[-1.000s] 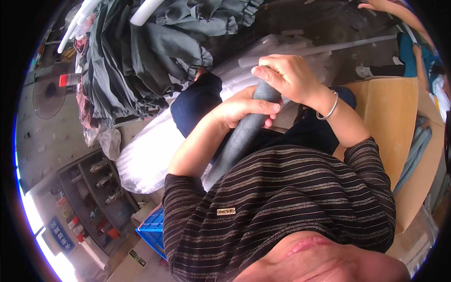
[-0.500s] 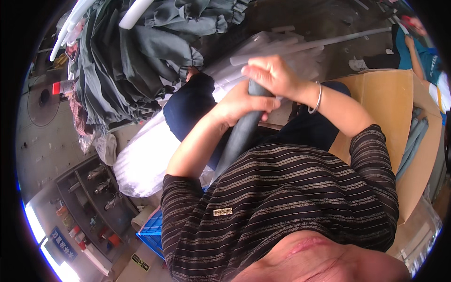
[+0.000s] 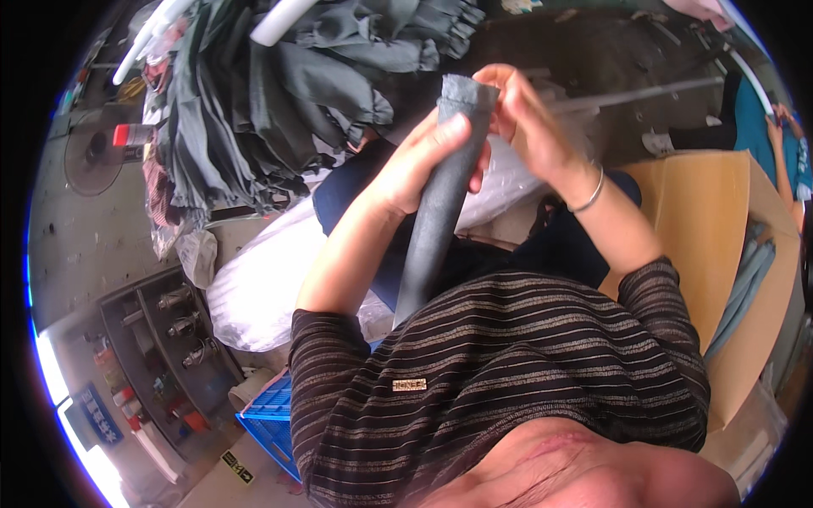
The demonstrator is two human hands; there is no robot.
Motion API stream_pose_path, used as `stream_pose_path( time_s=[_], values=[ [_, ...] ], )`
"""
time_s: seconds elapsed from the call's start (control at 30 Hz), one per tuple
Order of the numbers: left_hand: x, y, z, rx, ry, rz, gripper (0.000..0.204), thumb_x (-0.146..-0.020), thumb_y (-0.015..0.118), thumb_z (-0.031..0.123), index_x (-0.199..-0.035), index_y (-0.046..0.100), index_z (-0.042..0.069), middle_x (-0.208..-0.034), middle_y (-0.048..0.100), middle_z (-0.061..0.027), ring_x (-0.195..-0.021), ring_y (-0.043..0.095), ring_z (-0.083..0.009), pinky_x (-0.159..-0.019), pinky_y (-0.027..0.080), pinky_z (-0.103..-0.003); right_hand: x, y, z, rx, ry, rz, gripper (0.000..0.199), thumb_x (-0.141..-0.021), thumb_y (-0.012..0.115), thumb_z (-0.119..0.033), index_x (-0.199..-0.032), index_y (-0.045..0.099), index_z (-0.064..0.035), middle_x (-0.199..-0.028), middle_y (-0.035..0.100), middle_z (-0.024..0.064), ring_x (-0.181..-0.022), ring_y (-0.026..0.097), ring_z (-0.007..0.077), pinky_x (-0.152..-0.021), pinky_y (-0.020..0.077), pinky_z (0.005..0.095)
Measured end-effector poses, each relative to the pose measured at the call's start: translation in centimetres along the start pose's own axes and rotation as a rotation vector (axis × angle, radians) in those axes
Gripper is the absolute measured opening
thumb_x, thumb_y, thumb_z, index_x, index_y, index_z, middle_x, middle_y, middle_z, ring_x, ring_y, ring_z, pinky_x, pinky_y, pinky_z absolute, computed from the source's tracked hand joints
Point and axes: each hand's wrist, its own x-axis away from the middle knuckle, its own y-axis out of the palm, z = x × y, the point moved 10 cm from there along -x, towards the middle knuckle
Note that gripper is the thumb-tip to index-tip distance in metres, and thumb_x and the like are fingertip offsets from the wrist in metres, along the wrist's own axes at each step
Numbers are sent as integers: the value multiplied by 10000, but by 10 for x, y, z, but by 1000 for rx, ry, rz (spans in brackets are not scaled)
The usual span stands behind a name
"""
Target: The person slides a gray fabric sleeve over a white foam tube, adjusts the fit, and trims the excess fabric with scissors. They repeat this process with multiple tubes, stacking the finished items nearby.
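A long dark grey fabric-covered tube (image 3: 436, 216) slants upward from my lap, its seamed upper end standing free of the fabric pile. My left hand (image 3: 421, 165) is wrapped round the tube's upper part, thumb along the front. Right beside the tube's top edge is my right hand (image 3: 542, 140), fingers apart and curved, the fingertips close to or touching the rim. A silver bangle (image 3: 590, 193) circles that wrist. The tube's lower end shows a pale strip near my striped shirt.
Dark grey gathered fabric sleeves (image 3: 254, 110) hang in a heap at upper left, with a white tube (image 3: 282, 21) above. An open cardboard box (image 3: 690, 212) at right holds grey covered tubes (image 3: 741, 288). White tubes in clear plastic (image 3: 262, 292) lie left; a blue crate (image 3: 275, 423) stands below. Someone works at far right.
My right hand has come off the tube's top and shifted right, its fingers spreading. The seamed upper end is now exposed. My left hand still holds the tube, its thumb now along the front.
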Motion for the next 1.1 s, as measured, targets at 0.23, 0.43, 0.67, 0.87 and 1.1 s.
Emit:
stream_pose_path(
  time_s=[0.23,0.43,0.67,0.87,1.1],
  values=[
    [-48,-20,52,44,-63,-52,461,-861,549,215,-1253,517,-25,-1053,653,-157,-886,649,-223,-857,550,-353,21,98,42,-295,246,-319,919,-813,736,-510,-1469,286,-50,-1189,594,160,-1179,572,274,-1031,452,425],
    [-62,2,99,-238,-129,-30,249,-817,764,179,-790,525,117,-644,478,41,-542,456,-76,-580,458,-262,11,121,48,-449,320,-235,345,-801,705,-170,-1061,517,-43,-820,593,84,-786,603,189,-750,503,361],
    [-72,19,171,-921,193,268,267,-906,670,191,-759,461,112,-577,478,3,-510,496,-94,-521,442,-272,-39,73,15,89,108,57,174,-782,691,-76,-862,547,-22,-724,587,28,-612,618,120,-574,519,285],
    [-86,18,188,-68,420,-33,345,-943,618,382,-1054,557,61,-925,625,-90,-873,616,-205,-825,514,-364,-56,17,-62,238,-251,300,404,-728,709,-54,-1031,444,-19,-805,585,73,-626,652,180,-569,538,326],
    [-41,90,201,-567,833,-10,539,-667,887,137,-1084,557,54,-999,618,-28,-908,604,-121,-824,501,-291,-39,0,-153,1075,-852,417,543,-722,770,-192,-1179,492,-99,-948,692,139,-862,702,335,-740,556,378]
  ],
)
